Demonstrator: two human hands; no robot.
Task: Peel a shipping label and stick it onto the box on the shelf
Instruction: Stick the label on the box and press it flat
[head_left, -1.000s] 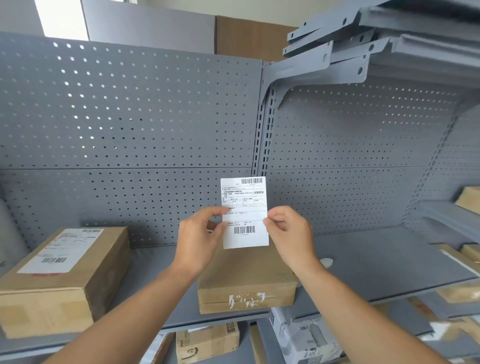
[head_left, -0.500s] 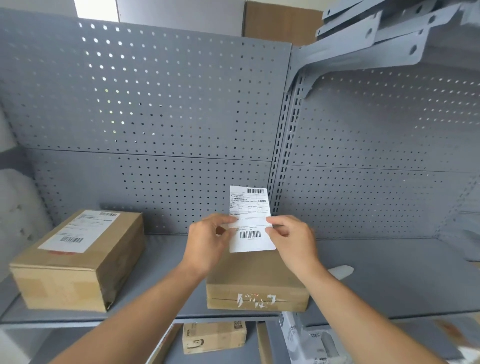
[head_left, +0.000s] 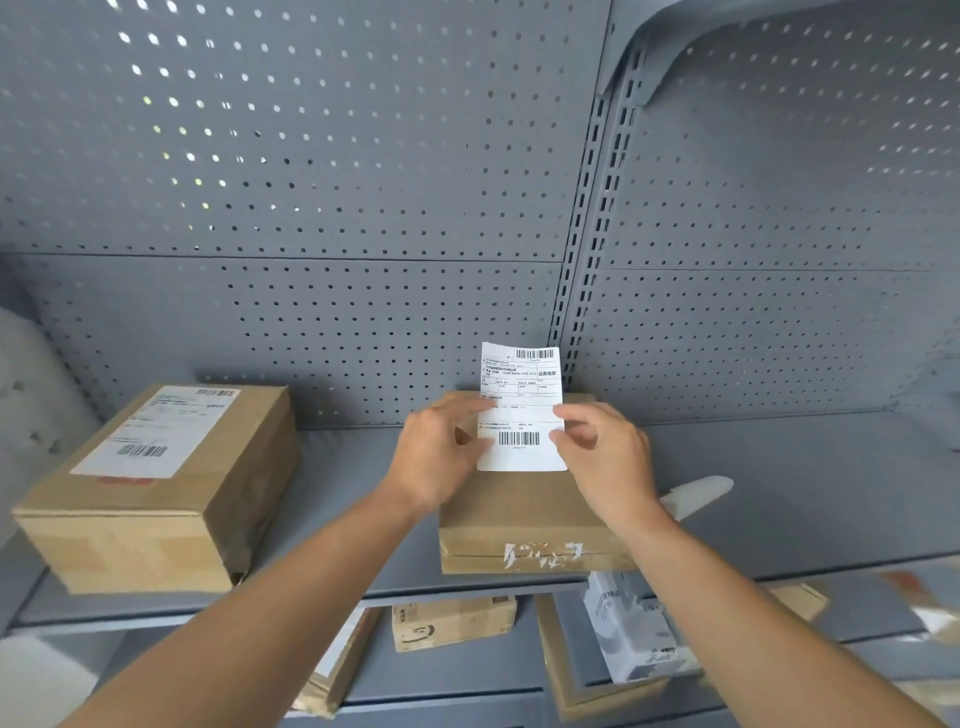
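A white shipping label (head_left: 521, 405) with two barcodes is held upright above a flat brown cardboard box (head_left: 524, 519) on the grey shelf (head_left: 805, 493). My left hand (head_left: 441, 452) pinches the label's left edge and my right hand (head_left: 605, 457) pinches its right edge. The label's lower edge hangs just above the box's top face, near its back. The box top bears no label; torn white tape remains on its front face.
A larger cardboard box (head_left: 156, 493) with a label on top stands at the shelf's left. A white strip of paper (head_left: 698, 493) lies right of the flat box. Perforated grey back panels rise behind. Lower shelves hold several parcels (head_left: 452, 621).
The label and both hands have come down closer to the flat box's top. The view has tilted down and shifted, so the shelf and boxes look nearer.
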